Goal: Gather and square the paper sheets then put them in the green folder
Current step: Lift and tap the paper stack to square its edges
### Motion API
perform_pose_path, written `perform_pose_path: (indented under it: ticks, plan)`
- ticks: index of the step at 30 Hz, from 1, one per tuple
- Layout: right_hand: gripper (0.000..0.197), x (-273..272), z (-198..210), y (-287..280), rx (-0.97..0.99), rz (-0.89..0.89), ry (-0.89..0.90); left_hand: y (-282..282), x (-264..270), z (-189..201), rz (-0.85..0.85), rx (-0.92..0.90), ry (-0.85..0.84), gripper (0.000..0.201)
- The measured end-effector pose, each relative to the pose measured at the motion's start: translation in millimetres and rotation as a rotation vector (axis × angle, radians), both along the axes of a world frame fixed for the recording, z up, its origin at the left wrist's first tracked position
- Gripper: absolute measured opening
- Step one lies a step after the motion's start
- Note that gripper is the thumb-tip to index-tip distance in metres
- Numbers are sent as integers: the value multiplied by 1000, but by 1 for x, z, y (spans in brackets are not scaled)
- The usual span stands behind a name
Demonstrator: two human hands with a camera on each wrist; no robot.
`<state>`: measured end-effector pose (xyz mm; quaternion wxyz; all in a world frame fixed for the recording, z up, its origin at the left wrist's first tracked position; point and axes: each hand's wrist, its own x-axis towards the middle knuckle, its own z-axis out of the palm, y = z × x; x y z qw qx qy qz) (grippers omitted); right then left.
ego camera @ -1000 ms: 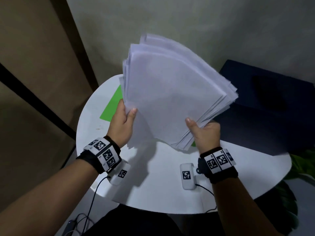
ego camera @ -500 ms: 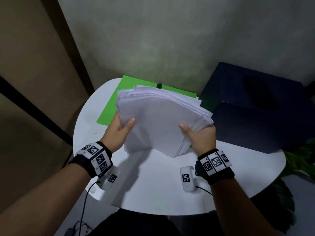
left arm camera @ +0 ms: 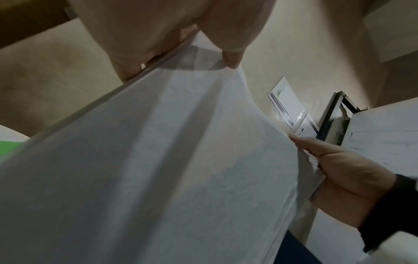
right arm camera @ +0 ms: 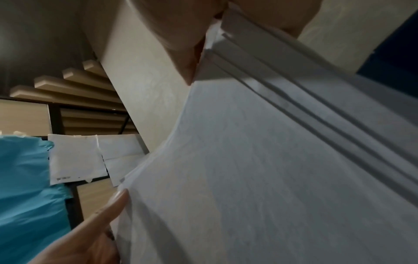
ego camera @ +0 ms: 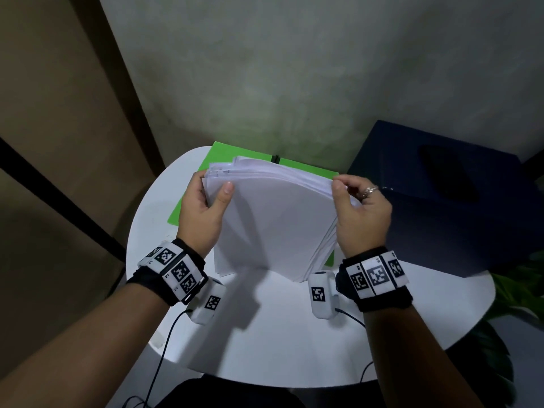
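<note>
A thick stack of white paper sheets (ego camera: pixel 276 222) stands nearly upright, its lower edge down at the round white table (ego camera: pixel 265 343). My left hand (ego camera: pixel 203 207) grips the stack's upper left side, thumb on the front. My right hand (ego camera: pixel 357 207) grips its upper right side, fingers curled over the top edge. The sheets' edges are uneven and fanned at the right. The green folder (ego camera: pixel 191 201) lies flat on the table behind the stack, mostly hidden by it. In the wrist views the paper stack (left arm camera: pixel 158 169) (right arm camera: pixel 260 169) fills the picture, with my left thumb (left arm camera: pixel 230 35) on it.
A dark blue box (ego camera: pixel 447 198) stands at the table's right, close to my right hand. A grey wall rises behind the table and a brown panel stands at the left. Green plant leaves (ego camera: pixel 518 293) show at the lower right. Cables hang from the wrist cameras.
The stack has come down from held high in the air to standing on the table. Both hands have slid from its lower corners up to its upper sides.
</note>
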<state>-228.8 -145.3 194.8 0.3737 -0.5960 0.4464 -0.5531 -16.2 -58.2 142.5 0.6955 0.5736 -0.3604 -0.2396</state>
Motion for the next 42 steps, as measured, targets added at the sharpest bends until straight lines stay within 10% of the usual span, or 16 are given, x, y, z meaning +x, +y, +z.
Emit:
perform_pose_path:
  ticks: [9,12,15,21,26,42]
  plan:
    - [4,4,-7,-7,71,-125,-112,-2,5,-7,-27,38,34,53]
    - [33,-9,-19,-7,119,-25,-219,-1,9,-13,-64,78,59,59]
    - [55,-19,-39,-4,261,110,-151,-1,11,-20,-110,155,67,43]
    - [34,-20,-31,2,216,132,-132,3,9,-3,-90,129,51,20]
    - [39,-26,-58,13,313,188,10,14,5,-13,-305,249,20,80]
    - [39,-14,-26,24,99,132,-26,-15,-8,37,125,-4,-152,7]
